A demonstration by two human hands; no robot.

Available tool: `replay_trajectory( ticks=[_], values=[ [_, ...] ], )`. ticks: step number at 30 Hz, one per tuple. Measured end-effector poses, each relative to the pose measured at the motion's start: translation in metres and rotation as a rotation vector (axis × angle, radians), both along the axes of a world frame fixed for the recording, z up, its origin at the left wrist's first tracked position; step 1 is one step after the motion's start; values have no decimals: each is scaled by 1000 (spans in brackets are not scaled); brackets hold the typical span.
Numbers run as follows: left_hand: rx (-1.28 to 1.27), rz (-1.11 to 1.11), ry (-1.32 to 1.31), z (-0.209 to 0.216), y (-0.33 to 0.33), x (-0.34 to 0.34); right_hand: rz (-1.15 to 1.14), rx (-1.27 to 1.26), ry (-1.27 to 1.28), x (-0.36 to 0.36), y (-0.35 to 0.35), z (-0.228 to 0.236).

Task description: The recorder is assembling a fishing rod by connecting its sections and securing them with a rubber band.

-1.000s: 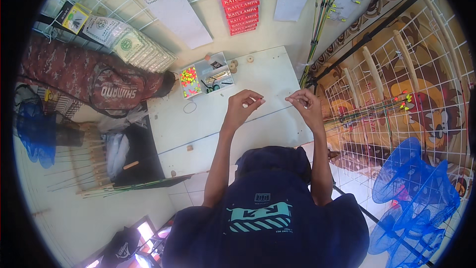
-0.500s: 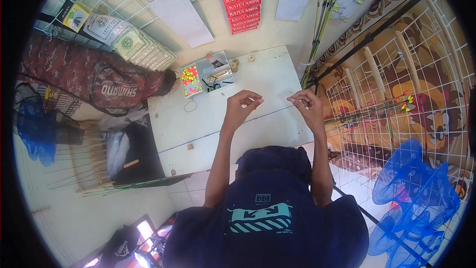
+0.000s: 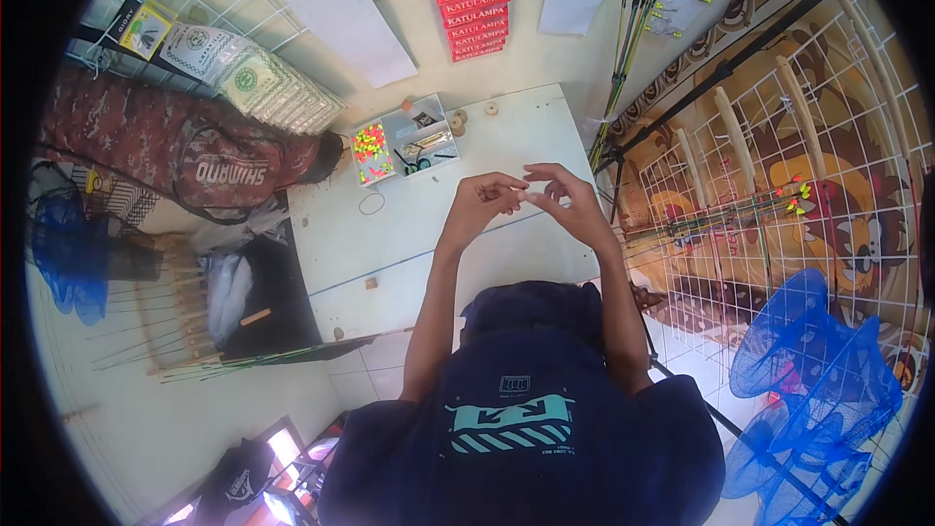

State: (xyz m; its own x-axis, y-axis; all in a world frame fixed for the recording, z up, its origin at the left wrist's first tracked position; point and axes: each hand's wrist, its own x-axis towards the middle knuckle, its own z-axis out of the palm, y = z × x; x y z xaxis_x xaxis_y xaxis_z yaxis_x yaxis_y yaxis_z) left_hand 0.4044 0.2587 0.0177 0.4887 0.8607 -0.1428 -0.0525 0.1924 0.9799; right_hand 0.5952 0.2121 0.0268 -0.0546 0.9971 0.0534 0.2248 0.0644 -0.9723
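Note:
Above the near part of the white table (image 3: 429, 234), my left hand (image 3: 485, 205) is closed in a pinch, thumb against fingertips. My right hand (image 3: 575, 205) meets it from the right. Its forefinger is raised while its thumb and another finger close near the left fingertips. Whatever lies between the fingers is too small or thin to make out. Beyond my left hand stands a white divided box (image 3: 443, 102). One compartment holds small red, yellow and green beads or floats (image 3: 370, 148); another contains dark-handled scissors (image 3: 417, 166).
Small spools (image 3: 459, 121) sit behind the box. A thin ring (image 3: 371, 204) and a small tan block (image 3: 370, 283) lie on the table. Camouflage bag (image 3: 224, 151) at left; blue nets (image 3: 808, 360) and wire rack (image 3: 760, 175) at right. Red packets (image 3: 474, 0) hang at the back.
My hands were apart, each pinching; the right has come left until its fingertips meet the left's. The right forefinger has lifted from its thumb. The left hand has moved slightly.

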Motion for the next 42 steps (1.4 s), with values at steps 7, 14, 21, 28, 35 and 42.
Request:
replay_trajectory(
  ticks=[7, 14, 21, 28, 35, 42],
  values=[
    [66, -47, 179, 7, 7, -7, 18, -75, 80, 10, 10, -25],
    [231, 14, 91, 10, 1, 1, 51, -143, 421, 4, 8, -5],
    [-104, -69, -291, 20, 3, 12, 5, -101, 382, 5, 4, 1],
    [-236, 478, -584, 0, 16, 2, -66, -89, 351, 4, 0, 3],
    [-40, 584, -488, 27, 29, -24, -112, 66, 8, 15, 10, 8],
    [81, 588, -327, 46, 34, -37, -161, 248, -178, 18, 20, 23]
  ],
)
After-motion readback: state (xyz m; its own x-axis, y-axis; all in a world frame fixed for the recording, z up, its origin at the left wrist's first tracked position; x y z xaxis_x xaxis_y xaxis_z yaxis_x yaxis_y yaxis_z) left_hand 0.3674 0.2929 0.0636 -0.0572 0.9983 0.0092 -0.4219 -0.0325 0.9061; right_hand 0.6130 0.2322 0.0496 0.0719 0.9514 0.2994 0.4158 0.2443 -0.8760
